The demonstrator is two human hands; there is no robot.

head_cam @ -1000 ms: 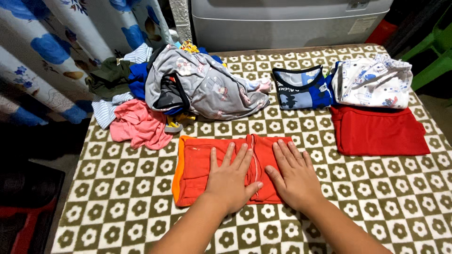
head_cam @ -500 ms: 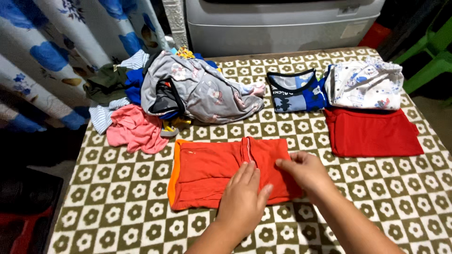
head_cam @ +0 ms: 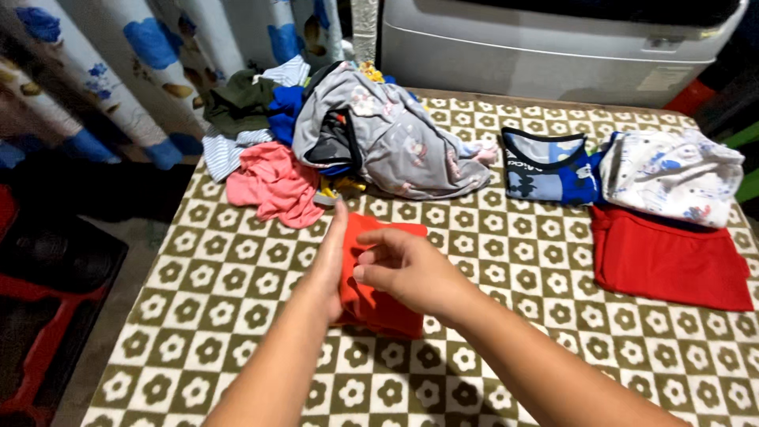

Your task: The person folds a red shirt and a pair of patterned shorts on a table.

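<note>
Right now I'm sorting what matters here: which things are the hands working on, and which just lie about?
In hand:
- folded orange-red cloth garment, left hand flat along its edge, right hand on top

Lying about:
- loose heap with grey printed garment
- crumpled pink garment
- folded blue patterned shirt
- folded white printed garment
- folded red garment

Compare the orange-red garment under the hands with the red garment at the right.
The orange-red garment is a narrow bundle under both hands; the red garment lies wider, flat and untouched. The first is more orange, the second deeper red. Both rest folded on the patterned tablecloth.
</note>
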